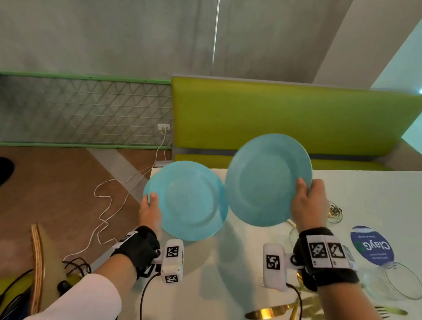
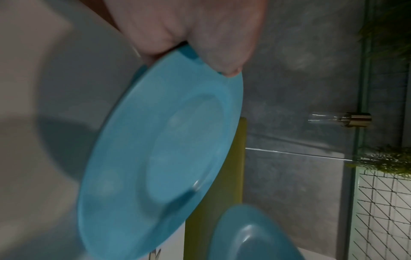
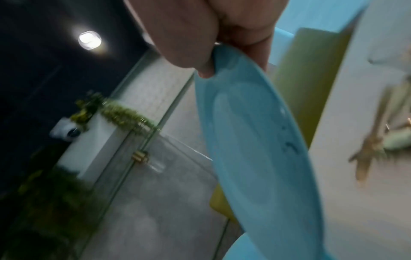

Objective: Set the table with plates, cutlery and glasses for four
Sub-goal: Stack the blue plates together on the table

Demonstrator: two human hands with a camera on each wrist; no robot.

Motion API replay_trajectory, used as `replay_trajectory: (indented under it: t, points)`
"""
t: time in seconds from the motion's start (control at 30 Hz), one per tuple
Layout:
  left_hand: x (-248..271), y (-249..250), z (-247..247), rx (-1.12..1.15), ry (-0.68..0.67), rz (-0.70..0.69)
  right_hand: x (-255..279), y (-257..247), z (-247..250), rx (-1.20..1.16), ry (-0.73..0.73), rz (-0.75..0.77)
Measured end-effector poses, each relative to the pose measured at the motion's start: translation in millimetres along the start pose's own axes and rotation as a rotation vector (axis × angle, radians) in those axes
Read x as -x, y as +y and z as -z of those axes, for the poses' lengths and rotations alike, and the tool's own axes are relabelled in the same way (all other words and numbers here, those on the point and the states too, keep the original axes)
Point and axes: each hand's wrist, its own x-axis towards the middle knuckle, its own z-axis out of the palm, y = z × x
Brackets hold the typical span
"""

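Two light blue plates are held in the air over the white table (image 1: 371, 189). My left hand (image 1: 149, 206) pinches the left plate (image 1: 189, 199) at its left rim, thumb on top; the same plate (image 2: 160, 149) fills the left wrist view. My right hand (image 1: 307, 201) grips the right plate (image 1: 268, 179) at its right rim, tilted toward me, and this plate (image 3: 255, 140) shows edge-on in the right wrist view. Gold cutlery (image 1: 266, 313) lies on the table near me. Clear glasses (image 1: 399, 281) lie on the table at right.
A green bench seat (image 1: 290, 117) stands behind the table. A blue round sticker (image 1: 371, 244) marks the tabletop at right. White cables (image 1: 108, 204) trail over the brown floor left of the table. A wooden chair edge (image 1: 36, 261) is at lower left.
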Motion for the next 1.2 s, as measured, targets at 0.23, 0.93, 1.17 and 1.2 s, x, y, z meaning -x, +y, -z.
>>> replay_trajectory:
  t: [0.23, 0.93, 1.17, 1.2]
  points:
    - [13.9, -5.0, -27.8, 0.072, -0.147, 0.082, -6.4, 36.3, -51.8, -0.325, -0.241, -0.311]
    - [1.1, -15.7, -39.3, 0.139, -0.239, 0.206, -0.2, 57.6, -86.7, -0.45, -0.432, -0.458]
    - [-13.1, -21.2, -40.7, 0.228, -0.278, 0.275, -3.1, 56.7, -90.3, -0.616, -0.458, -0.519]
    - [-12.6, -19.0, -40.9, 0.185, -0.288, 0.274, -4.0, 57.5, -88.9, -0.617, -0.467, -0.513]
